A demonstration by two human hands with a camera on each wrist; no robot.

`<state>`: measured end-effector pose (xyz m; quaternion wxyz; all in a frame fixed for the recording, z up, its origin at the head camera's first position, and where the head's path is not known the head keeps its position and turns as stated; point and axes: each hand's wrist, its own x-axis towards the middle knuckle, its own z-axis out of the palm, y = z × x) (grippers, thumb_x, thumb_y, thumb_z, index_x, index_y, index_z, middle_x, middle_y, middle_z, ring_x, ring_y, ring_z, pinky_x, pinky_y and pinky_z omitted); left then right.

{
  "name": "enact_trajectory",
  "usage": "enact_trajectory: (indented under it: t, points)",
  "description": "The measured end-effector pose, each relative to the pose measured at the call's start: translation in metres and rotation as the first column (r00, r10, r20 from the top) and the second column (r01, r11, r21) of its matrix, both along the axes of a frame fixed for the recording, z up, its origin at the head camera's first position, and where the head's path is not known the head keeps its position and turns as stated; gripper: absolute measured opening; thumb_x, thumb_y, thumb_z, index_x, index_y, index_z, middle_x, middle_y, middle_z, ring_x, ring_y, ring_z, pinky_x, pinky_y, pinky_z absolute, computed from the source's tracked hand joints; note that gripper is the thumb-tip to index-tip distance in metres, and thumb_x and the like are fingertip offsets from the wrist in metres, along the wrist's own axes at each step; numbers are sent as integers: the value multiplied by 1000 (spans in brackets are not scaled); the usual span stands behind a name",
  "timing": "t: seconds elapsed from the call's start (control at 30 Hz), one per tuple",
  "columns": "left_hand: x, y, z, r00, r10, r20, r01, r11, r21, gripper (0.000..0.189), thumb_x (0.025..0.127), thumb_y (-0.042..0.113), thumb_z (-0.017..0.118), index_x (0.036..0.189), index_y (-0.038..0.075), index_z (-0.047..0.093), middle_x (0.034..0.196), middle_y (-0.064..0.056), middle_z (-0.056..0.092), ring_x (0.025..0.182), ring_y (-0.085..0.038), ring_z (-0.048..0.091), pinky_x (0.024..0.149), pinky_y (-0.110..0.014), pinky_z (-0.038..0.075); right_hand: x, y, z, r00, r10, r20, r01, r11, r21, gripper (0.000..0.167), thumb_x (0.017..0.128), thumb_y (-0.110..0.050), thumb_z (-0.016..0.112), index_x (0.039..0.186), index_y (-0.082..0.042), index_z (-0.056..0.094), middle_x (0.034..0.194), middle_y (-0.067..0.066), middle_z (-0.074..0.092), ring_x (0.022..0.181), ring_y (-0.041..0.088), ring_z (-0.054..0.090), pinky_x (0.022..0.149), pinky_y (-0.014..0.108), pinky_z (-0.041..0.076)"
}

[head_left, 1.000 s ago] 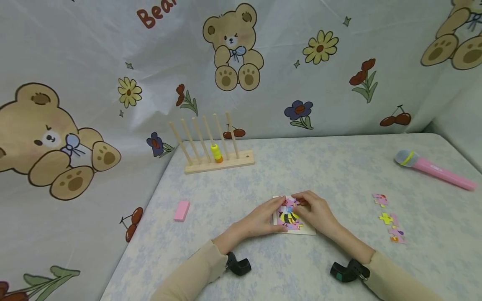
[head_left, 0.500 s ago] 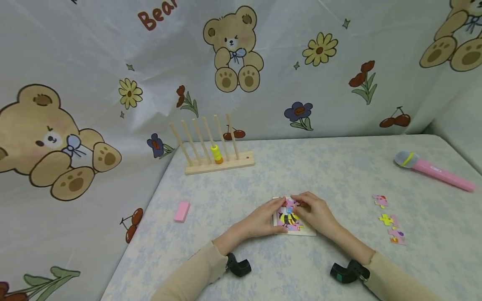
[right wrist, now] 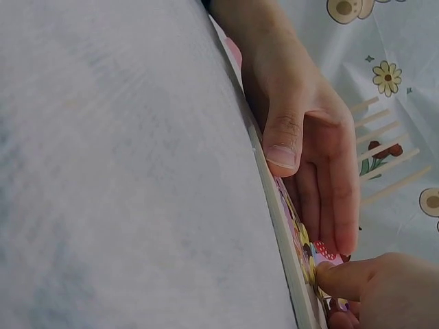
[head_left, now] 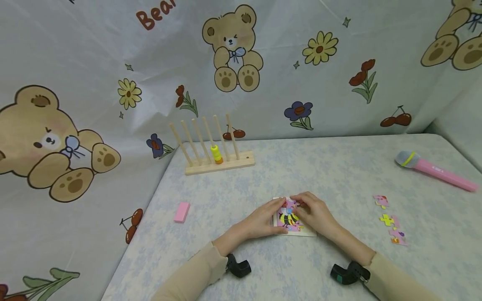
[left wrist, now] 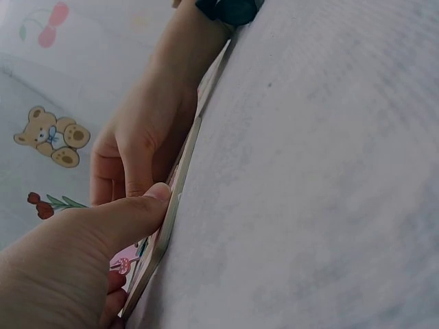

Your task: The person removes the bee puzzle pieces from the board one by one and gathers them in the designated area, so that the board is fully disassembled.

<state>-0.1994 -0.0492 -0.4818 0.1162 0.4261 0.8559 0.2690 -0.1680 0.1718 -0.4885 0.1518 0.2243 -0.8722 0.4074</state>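
Note:
A small wooden puzzle board [head_left: 306, 231] lies flat on the table, with a bee picture [head_left: 288, 219] partly assembled from pieces. My left hand [head_left: 260, 220] holds the board at its left side, thumb on the near edge and fingers toward the far edge. Over the board's upper right, my right hand [head_left: 319, 214] has its thumb and bent fingers at a pink puzzle piece, mostly hidden by them. In the right wrist view, the thumb of the right hand [right wrist: 401, 291] touches the picture. Loose puzzle pieces [head_left: 397, 236] lie apart on the right.
A wooden peg rack [head_left: 222, 165] with yellow and orange beads on one peg stands at the back left. A pink block [head_left: 182, 212] lies to the left. A pink toy microphone [head_left: 444, 174] rests at the far right, and a bear-print cloth [head_left: 271, 113] hangs behind.

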Motion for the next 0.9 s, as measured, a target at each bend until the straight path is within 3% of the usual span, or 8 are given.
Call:
enact_trajectory:
  t: [0.3,0.9]
  points:
    - [2,0,-1,1000,1,17,-1,1000,4,88,87,44,66,151,8,18,153,-10,23,139,-20,20,110,-35,21,0,1,-2,998,27,64,-27,1000,-3,33,85,-2,69,117,-1,63,103,5,62,88,18,60,75,32,52]
    - [0,-1,1,1000,-10,-11,10,1000,8,89,87,45,66,151,7,18,153,-10,24,139,-20,22,110,-35,23,-3,-1,1,997,8,74,-9,1000,14,34,84,-7,71,116,2,64,101,7,61,85,17,55,71,31,50]
